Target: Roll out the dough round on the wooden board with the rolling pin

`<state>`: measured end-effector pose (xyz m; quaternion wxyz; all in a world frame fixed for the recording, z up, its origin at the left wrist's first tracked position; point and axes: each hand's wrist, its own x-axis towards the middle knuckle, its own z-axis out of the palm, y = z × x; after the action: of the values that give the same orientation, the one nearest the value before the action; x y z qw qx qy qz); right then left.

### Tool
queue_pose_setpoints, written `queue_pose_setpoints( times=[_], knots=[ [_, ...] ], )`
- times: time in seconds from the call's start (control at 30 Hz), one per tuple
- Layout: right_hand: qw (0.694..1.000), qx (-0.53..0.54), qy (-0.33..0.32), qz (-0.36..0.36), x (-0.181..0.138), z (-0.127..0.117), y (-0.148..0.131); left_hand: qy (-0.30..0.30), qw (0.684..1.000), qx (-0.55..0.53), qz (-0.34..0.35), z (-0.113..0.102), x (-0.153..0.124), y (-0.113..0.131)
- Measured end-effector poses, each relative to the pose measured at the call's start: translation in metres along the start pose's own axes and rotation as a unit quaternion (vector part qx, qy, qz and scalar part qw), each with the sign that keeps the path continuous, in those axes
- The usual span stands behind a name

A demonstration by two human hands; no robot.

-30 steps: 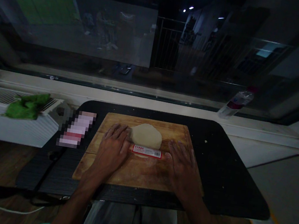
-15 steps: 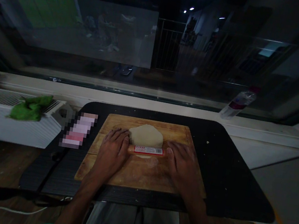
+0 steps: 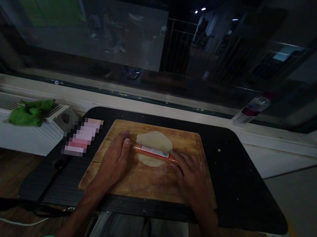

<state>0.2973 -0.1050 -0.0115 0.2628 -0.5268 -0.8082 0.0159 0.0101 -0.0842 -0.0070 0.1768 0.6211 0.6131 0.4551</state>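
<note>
A wooden rolling pin (image 3: 155, 151) with a red and white label lies across a flat, roundish sheet of pale dough (image 3: 155, 139). Dough shows on both the far and near sides of the pin. My left hand (image 3: 117, 150) is closed over the pin's left end, thumb along it. At the right end, my right hand (image 3: 190, 171) has its fingers over the pin, slightly blurred. Both pin ends are hidden under the hands. Beneath everything is a wooden cutting board (image 3: 144, 188) with a faint dusting of flour.
The board rests on a black table (image 3: 243, 188) dotted with small crumbs. A pixelated pink and white item (image 3: 83, 136) lies left of the board. A green cloth (image 3: 31, 112) drapes over the white radiator (image 3: 17, 134). On the sill stands a plastic bottle (image 3: 251, 111), before a dark window.
The rolling pin and both hands have moved away from me over the dough. The pin now slants a little, its left end farther off, and more dough shows on the near side.
</note>
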Motion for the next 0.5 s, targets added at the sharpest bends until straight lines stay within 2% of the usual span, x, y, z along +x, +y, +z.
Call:
queue_pose_setpoints(
  times=[0.33, 0.5],
  knots=[
    [1.0, -0.004, 0.007, 0.023, 0.002, -0.005, -0.004, -0.033, 0.997, 0.047, 0.048, 0.003, 0.001, 0.0],
    [0.999, 0.049, 0.012, -0.012, 0.004, -0.014, -0.006, -0.045, 0.994, 0.079, 0.067, 0.001, 0.002, 0.0]
  ],
)
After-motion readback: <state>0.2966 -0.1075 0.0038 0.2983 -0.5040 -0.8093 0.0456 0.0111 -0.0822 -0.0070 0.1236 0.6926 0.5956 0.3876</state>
